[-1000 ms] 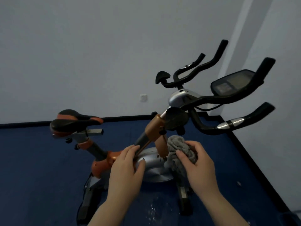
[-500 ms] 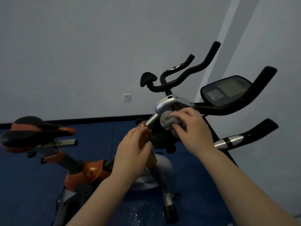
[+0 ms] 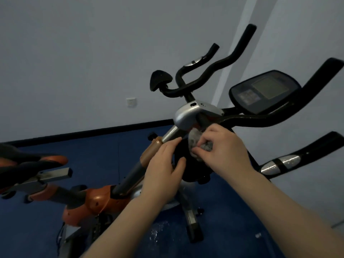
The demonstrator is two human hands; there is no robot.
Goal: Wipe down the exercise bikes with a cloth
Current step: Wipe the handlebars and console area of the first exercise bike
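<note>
The cloth (image 3: 197, 144) was grey, nubby terry, bunched in the right hand (image 3: 221, 151). At its 11 o'clock the clamp (image 3: 188, 116) looked like satin silver metal or painted plastic, with the post (image 3: 172, 135) below it brushed metal. The handlebars (image 3: 279, 118) wore matt black foam-like rubber; at 4 o'clock a grip sensor (image 3: 281, 162) shone chrome. The console (image 3: 264, 90) was glossy black plastic with a dull screen. The frame (image 3: 96, 203) carried glossy orange paint, the saddle (image 3: 28, 161) smooth black-and-orange vinyl. The floor (image 3: 93, 149) looked matt blue.
</note>
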